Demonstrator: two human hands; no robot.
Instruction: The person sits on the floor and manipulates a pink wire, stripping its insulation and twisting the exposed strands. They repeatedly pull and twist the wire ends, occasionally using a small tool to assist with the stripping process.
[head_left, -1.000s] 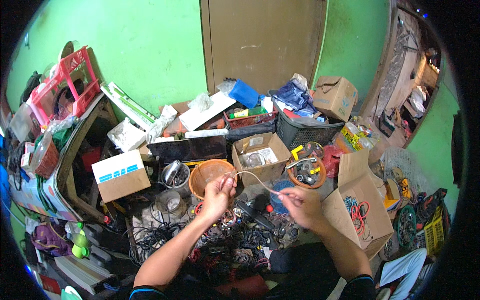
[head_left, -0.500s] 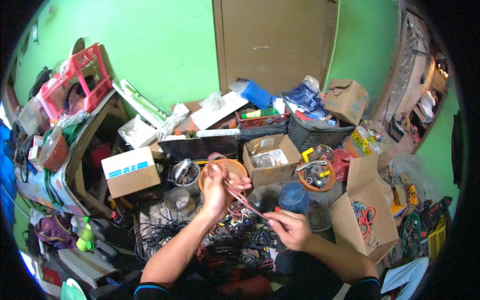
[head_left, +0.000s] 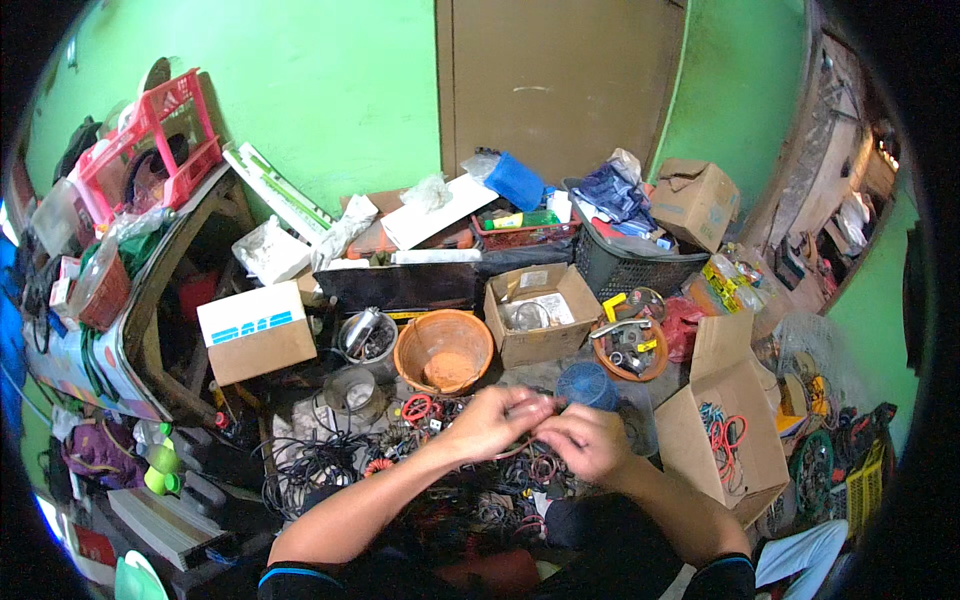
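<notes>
My left hand [head_left: 500,421] and my right hand [head_left: 590,442] meet above a pile of tangled cables [head_left: 510,500]. Both have closed fingers around a thin reddish cable [head_left: 514,451], of which only a short stretch shows below them. The rest of it is hidden by the hands. Just behind the hands stands a round blue plastic basket [head_left: 587,384]. An orange tub [head_left: 404,368] is a little farther off to the left. Black cords [head_left: 318,465] lie in loops left of my left forearm, with a red coil [head_left: 417,407] near them.
An open cardboard box [head_left: 680,420] holding red and blue cables stands at the right. Behind are a smaller cardboard box [head_left: 540,345], an orange bowl of tools [head_left: 631,350] and a metal pot [head_left: 367,335]. A white-and-brown box [head_left: 262,350] sits at left, beside a cluttered table.
The looped cable hung between my separated hands; now the hands are together. My left hand moved right and down, uncovering the orange tub.
</notes>
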